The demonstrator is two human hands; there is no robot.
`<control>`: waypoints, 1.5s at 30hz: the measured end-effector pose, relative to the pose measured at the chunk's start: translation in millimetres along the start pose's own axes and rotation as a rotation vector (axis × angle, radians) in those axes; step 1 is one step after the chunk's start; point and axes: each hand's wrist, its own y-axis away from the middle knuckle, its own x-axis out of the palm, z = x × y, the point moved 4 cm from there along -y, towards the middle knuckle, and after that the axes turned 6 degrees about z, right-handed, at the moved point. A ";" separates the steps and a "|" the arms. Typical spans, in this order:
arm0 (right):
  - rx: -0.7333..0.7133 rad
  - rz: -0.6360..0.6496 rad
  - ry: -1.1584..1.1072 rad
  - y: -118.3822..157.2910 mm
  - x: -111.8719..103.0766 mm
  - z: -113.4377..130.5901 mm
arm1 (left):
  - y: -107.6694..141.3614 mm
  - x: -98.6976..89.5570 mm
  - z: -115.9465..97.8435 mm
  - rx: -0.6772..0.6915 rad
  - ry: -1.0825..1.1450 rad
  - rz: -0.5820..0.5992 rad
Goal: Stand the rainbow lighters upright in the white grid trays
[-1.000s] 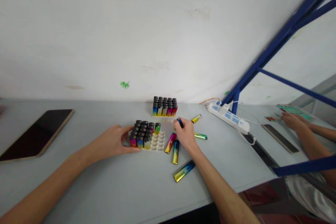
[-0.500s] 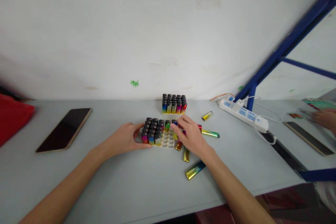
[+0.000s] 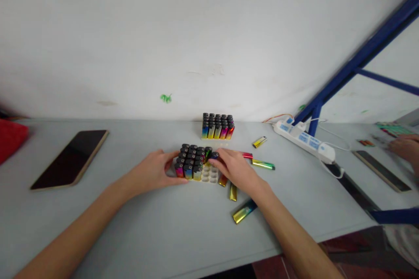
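Note:
My left hand (image 3: 152, 172) is closed around the left side of a white tray (image 3: 205, 179) with round-edged holes. Several black-topped lighters (image 3: 189, 168) stand upright in its left part, their bodies shiny and coloured. At the tray's right back corner, my right hand (image 3: 236, 169) pinches a dark blue lighter (image 3: 214, 155) by its upper part; the fingers hide most of its body. Beside it a green lighter (image 3: 207, 153) stands in the back row. Holes show at the tray's front right.
Behind stands a full block of lighters (image 3: 218, 127). Loose lighters lie right of the tray, among them a gold-blue one (image 3: 244, 212) and a green one (image 3: 263, 165). A dark tablet-like slab (image 3: 70, 159), a power strip (image 3: 304, 139) and another person's hand (image 3: 406, 148) are farther out.
My right hand has shifted slightly left with the blue lighter, which now leans toward the green one. My left hand keeps its hold on the tray. The view has shifted a little.

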 end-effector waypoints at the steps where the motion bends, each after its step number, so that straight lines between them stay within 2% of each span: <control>1: -0.003 0.001 0.069 -1.1 0.8 2.3 | -0.1 0.0 0.3 -0.007 0.005 0.002; 4: 0.016 0.000 0.200 -3.3 3.8 6.8 | -1.4 0.1 1.6 -0.021 0.003 0.005; 6: 0.008 0.014 0.185 -2.9 4.5 5.8 | -2.8 -0.7 1.7 -0.025 -0.001 -0.002; 8: 0.002 0.005 0.117 -0.2 -0.3 -1.7 | -4.4 -2.0 0.7 -0.024 0.007 -0.006; 10: 0.059 -0.067 0.058 5.2 -12.5 -19.1 | -5.9 -3.5 -0.2 -0.038 0.018 -0.008; 13: 0.291 -0.261 0.068 19.1 -38.0 -60.9 | -7.6 -4.8 -0.8 -0.055 0.023 -0.007; 16: 0.617 -0.397 0.183 37.6 -56.7 -104.9 | -8.8 -4.6 0.0 -0.056 0.019 -0.005; 19: 0.858 -0.308 0.242 49.5 -58.6 -134.3 | -9.1 -3.7 2.3 -0.076 -0.011 -0.004; 21: 0.901 -0.220 0.225 50.7 -55.2 -142.9 | -9.0 -3.5 3.0 -0.076 -0.034 -0.012; 29: 0.870 -0.150 0.232 47.0 -48.6 -145.2 | -8.5 -3.0 3.4 -0.046 -0.044 -0.027; 31: 0.836 -0.172 0.209 47.1 -49.0 -146.0 | -8.0 -3.1 3.3 -0.046 -0.039 -0.027; 33: 0.770 -0.259 0.134 45.4 -51.3 -144.8 | -7.4 -3.0 2.9 -0.045 -0.036 -0.021; 35: 0.698 -0.391 -0.028 42.0 -53.7 -140.3 | -6.8 -2.4 2.5 -0.042 -0.032 -0.008; 38: 0.605 -0.497 -0.516 32.1 -48.0 -125.3 | -5.9 -1.3 2.2 -0.035 -0.024 0.005; 40: 0.530 -0.468 -0.876 22.5 -38.3 -106.4 | -5.1 -0.1 2.2 -0.035 -0.016 0.016; 42: 0.453 -0.412 -1.119 13.7 -28.4 -82.9 | -3.9 0.9 2.0 -0.030 -0.014 0.018; 45: 0.392 -0.277 -1.217 4.5 -12.4 -50.4 | -1.8 1.3 0.9 -0.004 -0.012 -0.002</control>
